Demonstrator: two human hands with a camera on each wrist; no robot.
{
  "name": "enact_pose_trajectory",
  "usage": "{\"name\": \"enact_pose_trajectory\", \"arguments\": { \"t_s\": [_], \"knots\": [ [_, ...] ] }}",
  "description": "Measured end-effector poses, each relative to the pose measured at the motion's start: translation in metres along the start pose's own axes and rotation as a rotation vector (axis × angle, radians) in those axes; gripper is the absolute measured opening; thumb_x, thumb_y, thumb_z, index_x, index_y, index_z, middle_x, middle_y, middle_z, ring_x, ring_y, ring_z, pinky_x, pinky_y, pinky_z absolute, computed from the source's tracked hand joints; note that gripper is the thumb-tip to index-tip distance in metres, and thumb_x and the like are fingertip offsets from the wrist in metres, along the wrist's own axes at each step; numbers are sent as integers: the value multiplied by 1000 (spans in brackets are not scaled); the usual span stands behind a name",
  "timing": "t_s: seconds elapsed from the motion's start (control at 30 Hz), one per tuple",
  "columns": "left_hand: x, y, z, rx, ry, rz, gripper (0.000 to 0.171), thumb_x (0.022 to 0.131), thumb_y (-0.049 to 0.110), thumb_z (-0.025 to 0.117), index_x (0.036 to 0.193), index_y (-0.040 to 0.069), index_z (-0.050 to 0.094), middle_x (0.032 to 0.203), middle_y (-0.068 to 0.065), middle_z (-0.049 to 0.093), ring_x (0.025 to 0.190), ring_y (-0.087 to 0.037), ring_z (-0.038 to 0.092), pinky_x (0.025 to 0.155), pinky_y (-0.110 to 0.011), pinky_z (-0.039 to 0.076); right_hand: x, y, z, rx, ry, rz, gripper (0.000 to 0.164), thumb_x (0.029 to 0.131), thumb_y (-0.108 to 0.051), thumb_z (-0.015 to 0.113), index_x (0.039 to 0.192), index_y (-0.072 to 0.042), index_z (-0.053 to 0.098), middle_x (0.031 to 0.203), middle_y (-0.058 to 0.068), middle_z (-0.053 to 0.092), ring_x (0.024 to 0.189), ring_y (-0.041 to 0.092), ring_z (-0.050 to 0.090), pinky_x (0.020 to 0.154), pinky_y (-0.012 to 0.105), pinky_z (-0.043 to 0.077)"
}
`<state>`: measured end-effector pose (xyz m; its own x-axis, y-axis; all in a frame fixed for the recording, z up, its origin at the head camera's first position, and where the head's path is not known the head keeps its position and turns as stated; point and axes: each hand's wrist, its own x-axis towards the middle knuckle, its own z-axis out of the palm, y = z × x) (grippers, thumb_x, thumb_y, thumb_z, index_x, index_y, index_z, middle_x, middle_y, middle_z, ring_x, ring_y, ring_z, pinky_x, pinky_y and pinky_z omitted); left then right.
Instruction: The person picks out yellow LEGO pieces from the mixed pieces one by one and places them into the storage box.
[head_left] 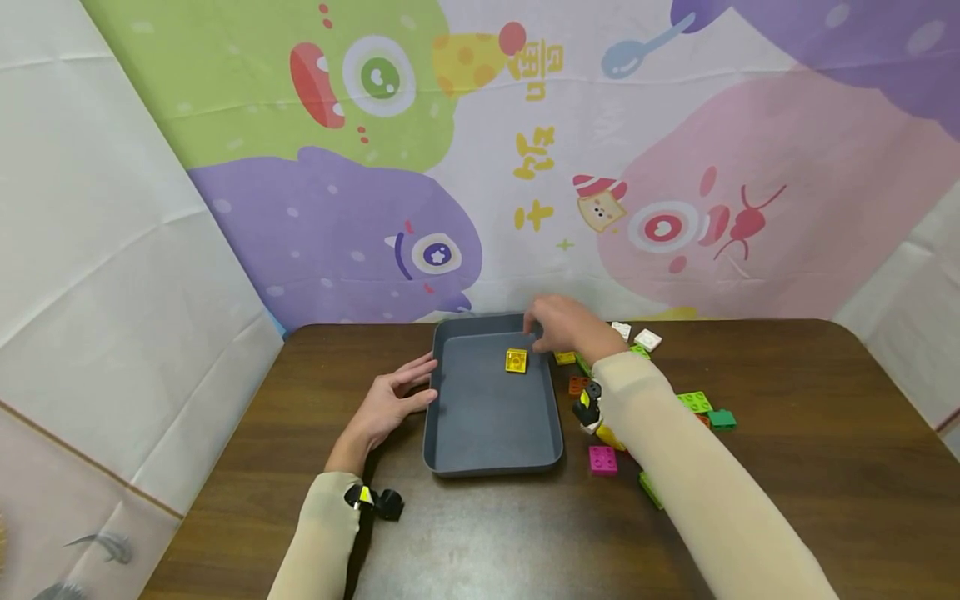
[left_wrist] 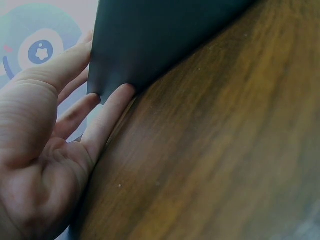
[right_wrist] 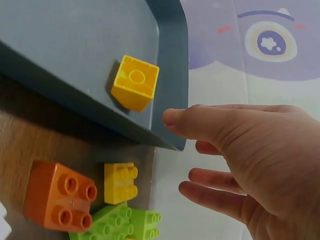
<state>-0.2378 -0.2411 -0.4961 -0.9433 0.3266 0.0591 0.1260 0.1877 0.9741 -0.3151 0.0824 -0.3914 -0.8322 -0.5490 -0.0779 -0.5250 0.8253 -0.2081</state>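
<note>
A dark grey tray (head_left: 491, 425) lies on the table. Inside it, toward the far right, is a yellow toy brick (head_left: 516, 360); its hollow underside shows in the right wrist view (right_wrist: 135, 82). My left hand (head_left: 390, 404) touches the tray's left wall with its fingertips, fingers fairly straight. Over the tray's far right corner, my right hand (head_left: 562, 323) holds nothing, its thumb (right_wrist: 200, 125) near the rim and its fingers apart. Beside the tray, close to that hand, are an orange brick (right_wrist: 60, 197), another yellow brick (right_wrist: 120, 184) and light green bricks (right_wrist: 107, 225).
More bricks are scattered right of the tray, partly hidden by my right arm: a pink one (head_left: 602, 460), a dark green one (head_left: 722, 419), a light green one (head_left: 695, 402) and white pieces (head_left: 647, 339). A printed cloth (head_left: 360, 225) hangs behind the table's far edge.
</note>
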Motion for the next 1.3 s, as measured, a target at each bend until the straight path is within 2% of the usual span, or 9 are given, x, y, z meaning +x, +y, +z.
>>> {"name": "enact_pose_trajectory", "arguments": {
  "t_s": [0.2,0.33,0.6,0.9,1.3],
  "knots": [
    [0,0,0,7,-1,11,60,93,18,72,147,3,50,163,-9,35,141,-38,42,89,-12,53,-6,8,-3,-9,1,11,26,83,-14,81,108,-7,76,116,11,69,106,29,62,95,46,54],
    [0,-1,0,10,-4,8,60,93,18,72,147,3,50,163,-8,35,141,-38,41,89,-12,53,-9,13,-4,-12,-1,48,26,84,-13,80,109,-8,76,117,10,68,104,28,61,94,45,55],
    [-1,-1,-1,8,0,4,60,92,18,73,147,4,50,163,-6,36,141,-36,42,89,-13,53,-11,14,-8,-6,13,84,23,83,-13,81,105,-9,76,114,11,68,102,29,60,93,46,54],
    [0,-1,0,11,0,12,61,92,20,73,146,4,51,163,-8,36,141,-37,43,90,-12,53,-10,18,2,-12,11,110,27,78,-16,85,102,-8,75,114,13,67,108,32,59,98,48,52],
    [0,-1,0,2,1,18,60,92,18,73,145,4,52,163,-9,36,140,-38,43,88,-14,54,-9,14,15,19,-18,159,31,79,-13,82,106,-4,74,115,14,68,103,31,59,94,48,54]
  ]
}}
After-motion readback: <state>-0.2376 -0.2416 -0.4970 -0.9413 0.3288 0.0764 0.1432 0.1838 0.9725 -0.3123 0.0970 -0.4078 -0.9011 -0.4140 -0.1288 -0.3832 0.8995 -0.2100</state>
